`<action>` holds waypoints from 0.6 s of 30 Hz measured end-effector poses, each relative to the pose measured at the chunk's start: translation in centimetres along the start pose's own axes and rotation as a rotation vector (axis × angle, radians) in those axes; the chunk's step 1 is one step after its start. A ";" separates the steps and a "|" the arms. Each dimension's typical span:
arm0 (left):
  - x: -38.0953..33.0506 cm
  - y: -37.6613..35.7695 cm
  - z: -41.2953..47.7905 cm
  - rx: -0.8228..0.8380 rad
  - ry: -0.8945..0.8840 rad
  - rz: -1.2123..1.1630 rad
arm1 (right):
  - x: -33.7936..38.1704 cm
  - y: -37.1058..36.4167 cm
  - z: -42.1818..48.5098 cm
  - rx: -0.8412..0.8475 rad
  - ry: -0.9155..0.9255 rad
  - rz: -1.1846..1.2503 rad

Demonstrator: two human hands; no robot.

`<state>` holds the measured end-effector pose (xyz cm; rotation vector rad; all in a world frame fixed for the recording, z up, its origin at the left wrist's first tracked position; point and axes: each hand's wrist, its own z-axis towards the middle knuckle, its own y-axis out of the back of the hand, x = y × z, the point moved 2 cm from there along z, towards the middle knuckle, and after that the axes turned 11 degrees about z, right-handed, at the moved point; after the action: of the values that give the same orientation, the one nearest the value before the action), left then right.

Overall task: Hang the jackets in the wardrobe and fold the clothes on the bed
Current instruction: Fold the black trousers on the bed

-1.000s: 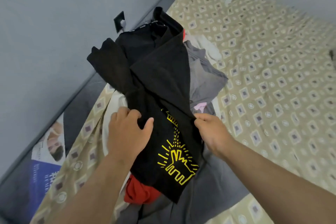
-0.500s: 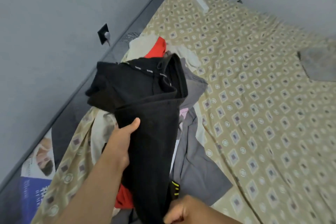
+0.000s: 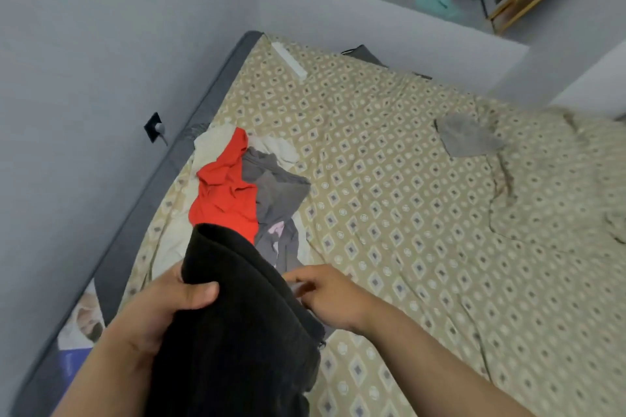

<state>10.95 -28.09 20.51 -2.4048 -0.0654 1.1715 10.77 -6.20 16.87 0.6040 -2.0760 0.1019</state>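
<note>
Gripping the black garment (image 3: 237,315) in our left hand (image 3: 159,315), thumb clamped over its folded top, we hold it above the near-left part of the bed (image 3: 406,213). Its long axis runs away from us, folded end pointing at the red garment (image 3: 223,193). Our right hand (image 3: 332,298) curls at its right edge; we cannot tell whether it pinches. Half a second ago the cloth spread wider, hiding most of the red.
</note>
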 end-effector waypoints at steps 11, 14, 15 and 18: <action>-6.3 -19.4 -6.8 -0.321 -0.549 0.490 | 7.7 7.8 -17.8 -0.307 0.278 0.560; -6.0 -25.7 -8.1 -0.384 -0.712 0.742 | 10.4 10.0 -21.6 -0.125 0.416 0.643; -5.7 -27.5 -8.5 -0.379 -0.744 0.790 | 10.8 10.7 -22.9 -0.128 0.464 0.693; -4.9 -32.2 -9.3 -0.200 -0.789 1.000 | 11.4 12.8 -26.0 -0.234 0.571 0.722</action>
<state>19.84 -4.11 42.67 -1.9375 0.8893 2.5851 20.09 8.49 42.65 -0.3154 -1.6148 0.3900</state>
